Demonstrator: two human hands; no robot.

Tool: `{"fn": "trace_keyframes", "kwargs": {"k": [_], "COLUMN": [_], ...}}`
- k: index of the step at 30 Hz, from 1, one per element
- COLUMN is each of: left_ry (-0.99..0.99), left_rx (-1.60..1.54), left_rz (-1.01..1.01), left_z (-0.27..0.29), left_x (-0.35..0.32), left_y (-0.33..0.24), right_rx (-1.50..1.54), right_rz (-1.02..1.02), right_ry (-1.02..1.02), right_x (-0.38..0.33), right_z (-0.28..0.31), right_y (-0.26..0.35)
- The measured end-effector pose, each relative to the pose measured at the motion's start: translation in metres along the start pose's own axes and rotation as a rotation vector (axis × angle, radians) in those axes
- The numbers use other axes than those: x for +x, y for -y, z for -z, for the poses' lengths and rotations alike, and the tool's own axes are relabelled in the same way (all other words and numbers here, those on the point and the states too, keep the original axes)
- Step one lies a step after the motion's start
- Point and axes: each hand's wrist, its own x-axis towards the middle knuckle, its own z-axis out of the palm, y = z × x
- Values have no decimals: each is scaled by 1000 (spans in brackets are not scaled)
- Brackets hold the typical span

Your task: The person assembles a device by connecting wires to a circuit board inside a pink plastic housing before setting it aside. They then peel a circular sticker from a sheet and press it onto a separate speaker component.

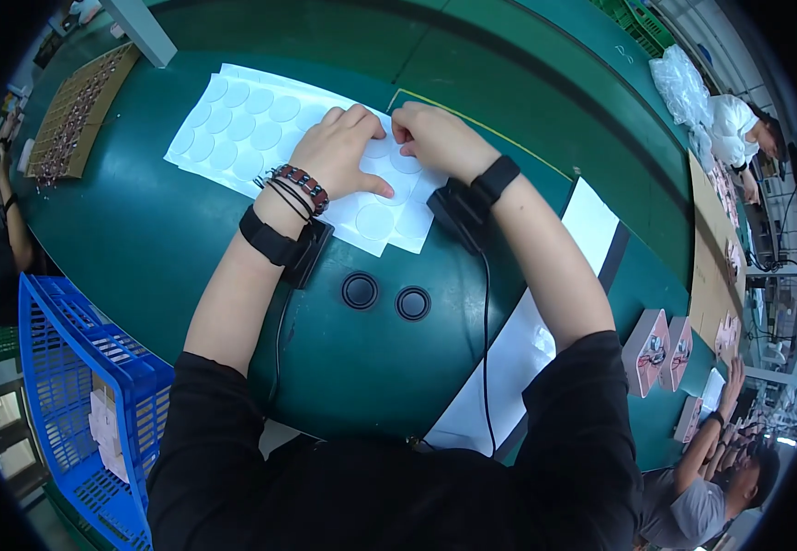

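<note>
White sheets of round stickers lie overlapped on the green table, their circles set in rows. My left hand rests on the sheets with its thumb spread away from the fingers. Just right of it, my right hand has its fingers curled in a pinch over the sheets' upper right part. Whatever sits between those fingertips is too hidden to make out. Two small round black speakers lie side by side on the table, nearer to me than the sheets.
At lower left stands a blue plastic basket. A cardboard tray of small parts is at far left. Pinkish speaker boxes stand on the right, beyond a white strip. Dark cables run from both wrist straps. Other people work at both sides.
</note>
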Motion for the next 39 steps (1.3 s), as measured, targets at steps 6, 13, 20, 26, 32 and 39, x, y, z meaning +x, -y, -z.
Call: {"fn": "trace_keyframes", "kwargs": {"k": [6, 13, 20, 26, 32, 39], "left_ry": [-23, -7, 3, -4, 16, 16], "left_rx": [4, 14, 18, 42, 46, 38], "left_rz": [-9, 18, 4, 19, 14, 11], "left_z": [-3, -1, -1, -2, -1, -1], "left_x": [-1, 0, -2, -1, -2, -2], "left_y": [2, -1, 1, -4, -3, -5], "right_rx": [67, 79, 258, 114, 222, 316], "right_rz": [79, 95, -62, 97, 11, 30], "right_ry": [-8, -240, 17, -193, -65, -135], "right_x": [-7, -21, -10, -23, -14, -19], "right_z": [-1, -13, -2, -14, -11, -11], "right_y": [-4, 5, 5, 2, 1, -3]}}
